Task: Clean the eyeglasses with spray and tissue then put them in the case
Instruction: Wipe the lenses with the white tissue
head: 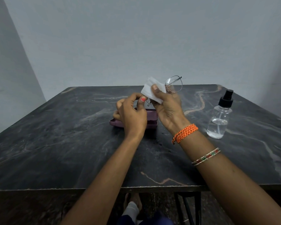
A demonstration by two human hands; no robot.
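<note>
Thin metal-framed eyeglasses [173, 84] are held up above the middle of the dark table. My left hand [133, 114] pinches the frame's left end between thumb and fingers. My right hand [167, 104] grips a folded white tissue [150, 90] against the left lens, thumb on top; that lens is hidden by the tissue. The right lens sticks out clear to the right. Below my hands a purple eyeglass case [151, 120] lies on the table, partly hidden. A clear spray bottle [220, 117] with a black nozzle stands to the right.
The dark marble-patterned table [55, 135] runs back to a grey wall. Its front edge lies near me, with a metal frame and my feet visible below. Small wet drops dot the tabletop in front of the case.
</note>
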